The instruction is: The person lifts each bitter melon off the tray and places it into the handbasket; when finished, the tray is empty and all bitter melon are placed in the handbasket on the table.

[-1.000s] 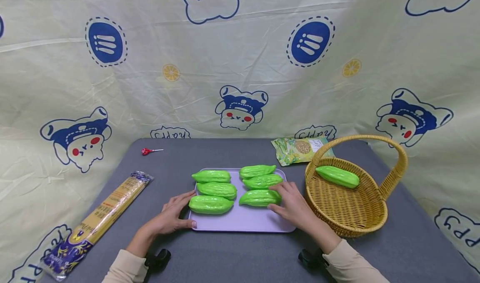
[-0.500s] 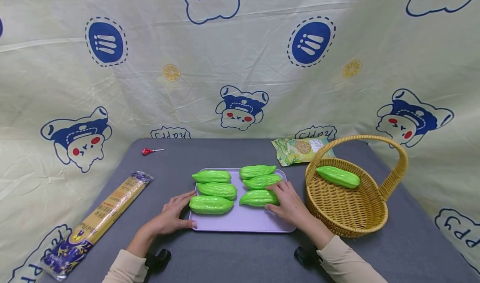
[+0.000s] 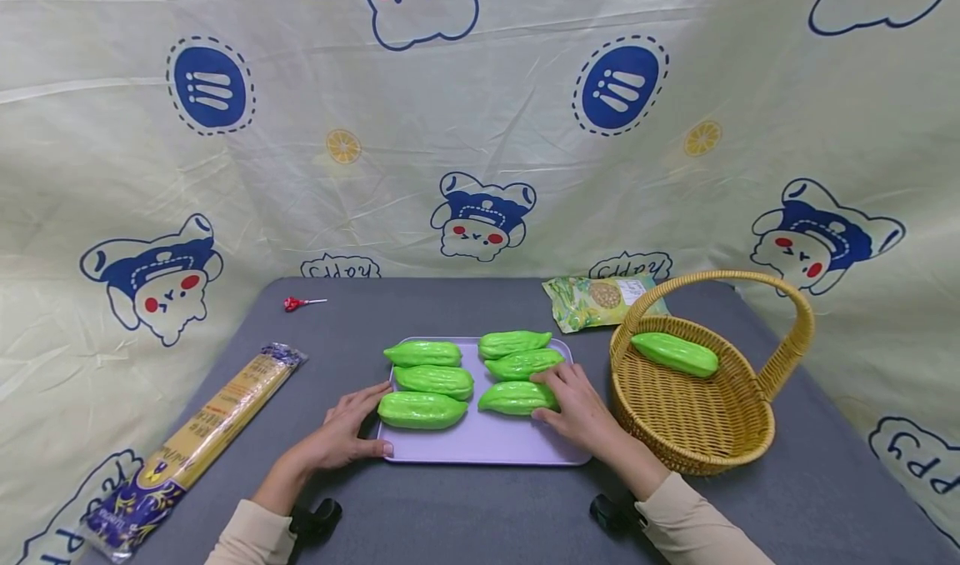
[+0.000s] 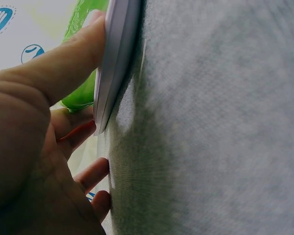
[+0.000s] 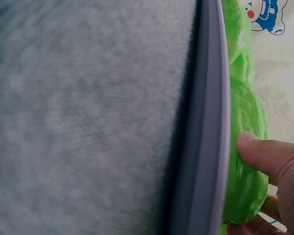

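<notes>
A lilac tray lies on the table, bearing two columns of three glossy green bitter melons. My left hand holds the tray's left side near the front corner; in the left wrist view its thumb lies over the rim. At the right column, my right hand grips the right end of the front bitter melon. The right wrist view has the thumb pressed on that melon's skin, with the fingers partly hidden behind it. This melon still rests on the tray.
Right of the tray stands a wicker basket with a tall handle and one bitter melon inside. Behind it lies a green food packet. A long pasta packet is at left, a red lollipop at back left.
My right hand has shifted slightly left and closer around the end of the front right bitter melon. The left hand and the tray have stayed in place.
</notes>
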Demonstrator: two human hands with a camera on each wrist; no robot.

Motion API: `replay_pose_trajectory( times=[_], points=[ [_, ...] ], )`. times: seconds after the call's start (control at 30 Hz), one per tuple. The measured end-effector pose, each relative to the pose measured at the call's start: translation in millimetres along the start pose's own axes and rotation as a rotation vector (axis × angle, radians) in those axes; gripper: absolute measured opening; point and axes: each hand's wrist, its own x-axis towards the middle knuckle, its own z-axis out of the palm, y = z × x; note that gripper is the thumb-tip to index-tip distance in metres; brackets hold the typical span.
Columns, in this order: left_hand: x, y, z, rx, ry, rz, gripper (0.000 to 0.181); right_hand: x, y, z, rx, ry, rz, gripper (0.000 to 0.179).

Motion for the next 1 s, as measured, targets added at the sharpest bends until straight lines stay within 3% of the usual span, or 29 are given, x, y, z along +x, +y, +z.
replay_pose_trajectory(
  times=[0.23,0.6,1.0],
  points=[
    [-0.5,0.2,0.1,0.003,0.002,0.005,0.087,-0.9,-4,-16,0.009,0.058,-0.041,0.049],
    [-0.8,-0.1,0.0,0.001,0.0,0.004,0.087,-6.7,-10,-59,0.028,0.118,-0.055,0.048],
    [-0.6,-0.3,-0.1,-0.006,-0.002,0.003,0.087,-30.8,-1,-112,-0.004,0.209,-0.05,0.053]
  ],
)
